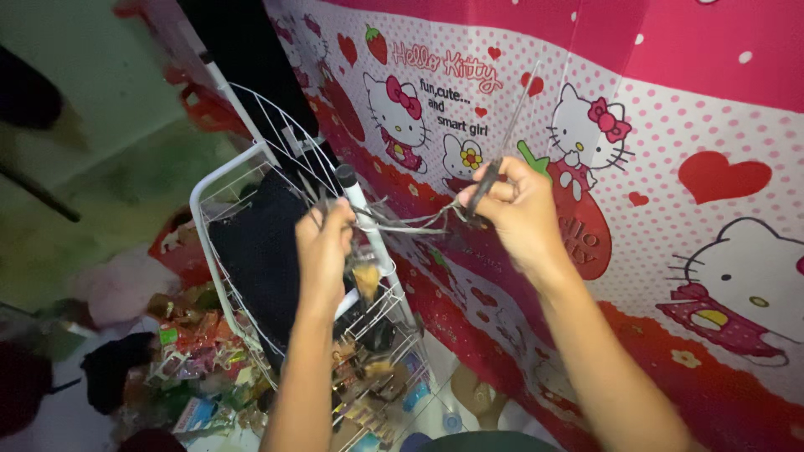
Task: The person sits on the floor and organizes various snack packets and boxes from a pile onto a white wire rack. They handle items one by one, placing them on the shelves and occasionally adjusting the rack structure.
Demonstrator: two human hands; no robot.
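My two forearms are bare from each grip back to the elbow, no sleeves in sight; my left hand (325, 243) and right hand (512, 205) wear no gloves, rings or watch.

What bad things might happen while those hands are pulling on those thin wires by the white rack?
1. The thin grey metal wires stretched between the left hand and right hand might spring back or poke a finger.
2. The white wire rack leans, so tugging could tip it.
3. The small colourful packets piled below might get knocked or scattered.
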